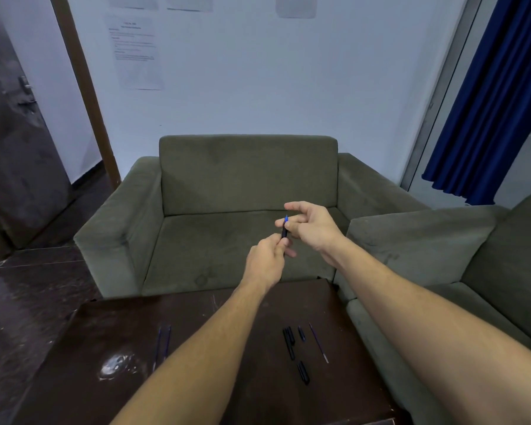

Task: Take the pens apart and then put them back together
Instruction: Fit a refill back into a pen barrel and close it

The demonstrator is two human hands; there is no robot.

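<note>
A dark pen (284, 231) with a blue top end is held upright in the air above the far edge of the table. My left hand (265, 260) grips its lower part in a fist. My right hand (308, 225) touches the blue top with thumb and middle finger, the other fingers spread. On the dark brown table (196, 348) lie loose pen parts: a black barrel (288, 343), a short black piece (301, 333), a thin ink refill (318, 342) and a black cap (303, 372). Two blue pens (163, 343) lie to the left, partly behind my left forearm.
A green sofa (246, 185) stands just beyond the table, and a second sofa (442, 240) is at the right. A shiny glare spot (115, 365) marks the table's left side. A blue curtain (497, 102) hangs at the far right.
</note>
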